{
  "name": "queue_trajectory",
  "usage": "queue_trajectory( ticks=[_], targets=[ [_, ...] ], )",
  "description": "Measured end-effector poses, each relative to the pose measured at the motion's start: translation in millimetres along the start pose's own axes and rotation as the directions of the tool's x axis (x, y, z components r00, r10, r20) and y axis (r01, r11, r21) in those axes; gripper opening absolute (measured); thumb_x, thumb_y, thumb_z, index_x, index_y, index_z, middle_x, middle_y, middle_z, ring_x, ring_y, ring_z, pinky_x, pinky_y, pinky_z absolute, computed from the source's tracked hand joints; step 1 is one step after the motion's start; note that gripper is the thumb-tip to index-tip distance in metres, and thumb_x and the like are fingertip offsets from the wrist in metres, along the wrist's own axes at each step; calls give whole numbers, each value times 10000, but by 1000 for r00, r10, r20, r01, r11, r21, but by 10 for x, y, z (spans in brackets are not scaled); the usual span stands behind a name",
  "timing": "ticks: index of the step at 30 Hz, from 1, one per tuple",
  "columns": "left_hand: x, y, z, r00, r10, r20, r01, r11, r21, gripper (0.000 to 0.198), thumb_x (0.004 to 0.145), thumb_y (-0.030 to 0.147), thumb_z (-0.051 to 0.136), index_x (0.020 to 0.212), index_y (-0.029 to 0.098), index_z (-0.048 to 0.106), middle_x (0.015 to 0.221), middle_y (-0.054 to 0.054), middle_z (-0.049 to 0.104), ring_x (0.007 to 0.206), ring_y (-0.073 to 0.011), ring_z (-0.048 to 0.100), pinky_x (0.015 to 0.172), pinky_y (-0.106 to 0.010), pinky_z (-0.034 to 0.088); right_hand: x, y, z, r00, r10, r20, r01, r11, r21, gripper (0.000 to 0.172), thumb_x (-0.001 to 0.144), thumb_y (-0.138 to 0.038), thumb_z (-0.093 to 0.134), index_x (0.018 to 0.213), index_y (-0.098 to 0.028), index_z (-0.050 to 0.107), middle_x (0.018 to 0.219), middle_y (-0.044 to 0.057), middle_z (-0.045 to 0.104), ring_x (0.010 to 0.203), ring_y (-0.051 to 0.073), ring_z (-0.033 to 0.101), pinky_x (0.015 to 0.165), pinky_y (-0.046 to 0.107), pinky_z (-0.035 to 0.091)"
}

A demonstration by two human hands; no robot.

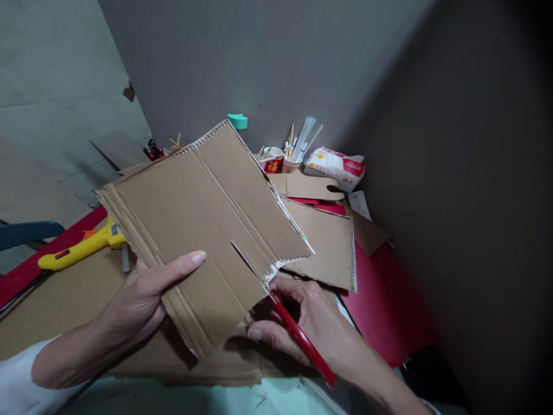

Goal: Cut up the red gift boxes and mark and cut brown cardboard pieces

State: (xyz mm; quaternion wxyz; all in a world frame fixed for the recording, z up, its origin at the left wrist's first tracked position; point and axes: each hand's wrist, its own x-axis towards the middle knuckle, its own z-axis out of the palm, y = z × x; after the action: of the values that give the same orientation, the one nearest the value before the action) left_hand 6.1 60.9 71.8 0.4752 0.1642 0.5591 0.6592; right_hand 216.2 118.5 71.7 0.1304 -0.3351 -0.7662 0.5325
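A creased piece of corrugated cardboard [194, 207] is held up at a tilt in the middle of the view. My left hand [159, 288] grips its lower left side, thumb flat on the front face and fingers hidden behind. My right hand [298, 323] is closed on red-handled scissors [298, 334] at the lower right edge. One blade lies over the front of the cardboard, pointing up and left; the other blade is hidden. Beside the blades, the edge has a notch showing white corrugation.
A yellow hot glue gun [82, 248] lies at left. More cardboard pieces [322, 245] rest on red sheets [384, 300] at right. Behind stand a red cup [273, 164], a cup of glue sticks [292, 164], a tissue pack [334, 166] and a teal-capped bottle [237, 121]. A grey wall [302, 63] rises behind.
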Motion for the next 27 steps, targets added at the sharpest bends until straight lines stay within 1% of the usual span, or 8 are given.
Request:
queue_trajectory(
  ticks=[3, 6, 10, 14, 17, 20, 23, 27],
  targets=[
    [23, -43, -51, 996, -50, 73, 54, 997, -53, 897, 587, 209, 908, 1401, 225, 531, 1139, -91, 766, 1004, -333, 740, 823, -426, 653, -26, -12, -20, 998, -24, 53, 21, 998, 66, 249, 810, -338, 752, 977, -191, 640, 805, -34, 602, 711, 129, 516, 641, 240, 408],
    [33, -52, -73, 993, -54, 102, 61, 995, -73, 850, 646, 205, 875, 1417, 238, 517, 1166, -102, 755, 993, -343, 743, 825, -463, 648, -62, -48, -25, 997, -56, 57, 54, 998, 27, 286, 790, -332, 767, 992, -209, 607, 765, -55, 554, 682, 126, 478, 618, 236, 383],
    [23, -36, -48, 994, -76, 84, 82, 994, -67, 852, 612, 177, 884, 1392, 227, 544, 1157, -111, 757, 982, -356, 743, 769, -450, 662, -82, -84, -26, 996, -92, 11, 93, 994, -64, 252, 828, -362, 739, 990, -227, 601, 748, -58, 542, 677, 127, 460, 630, 241, 369],
    [38, -42, -43, 994, -94, 55, 97, 993, -73, 782, 603, 148, 877, 1331, 201, 597, 1182, -111, 748, 1042, -351, 725, 811, -444, 655, -68, -42, -22, 997, -77, 23, 80, 989, -128, 331, 911, -532, 604, 882, -202, 591, 769, -13, 584, 693, 144, 495, 630, 261, 370],
    [92, -17, -69, 999, -43, 20, 45, 994, -98, 686, 624, 155, 868, 1270, 204, 642, 1199, -99, 743, 1072, -333, 715, 820, -409, 654, -72, 0, -37, 999, -33, 30, 38, 987, -156, 400, 934, -590, 545, 849, -203, 593, 783, 1, 608, 694, 149, 515, 643, 273, 380],
    [162, 67, -95, 999, 22, -34, -26, 991, -132, 567, 658, 116, 829, 1201, 181, 680, 1218, -95, 734, 1112, -303, 699, 873, -369, 638, -116, 11, -87, 1000, -1, 30, 6, 982, -187, 382, 926, -589, 565, 857, -215, 598, 741, -14, 594, 649, 144, 496, 605, 270, 368],
    [202, 169, -100, 996, 65, -57, -75, 981, -178, 485, 698, 91, 786, 1169, 160, 693, 1264, -90, 713, 1156, -268, 677, 923, -325, 617, -187, 0, -150, 1000, 15, -10, -17, 974, -224, 374, 914, -591, 570, 844, -225, 606, 765, 9, 620, 700, 177, 541, 610, 278, 377],
    [150, 243, -57, 991, 124, -54, -132, 977, -168, 597, 657, 143, 836, 1227, 200, 666, 1238, -55, 730, 1097, -254, 705, 830, -275, 644, -246, -43, -188, 999, 5, -42, -14, 977, -212, 401, 887, -632, 568, 906, -236, 630, 834, 35, 650, 758, 210, 570, 638, 291, 391]
  ],
)
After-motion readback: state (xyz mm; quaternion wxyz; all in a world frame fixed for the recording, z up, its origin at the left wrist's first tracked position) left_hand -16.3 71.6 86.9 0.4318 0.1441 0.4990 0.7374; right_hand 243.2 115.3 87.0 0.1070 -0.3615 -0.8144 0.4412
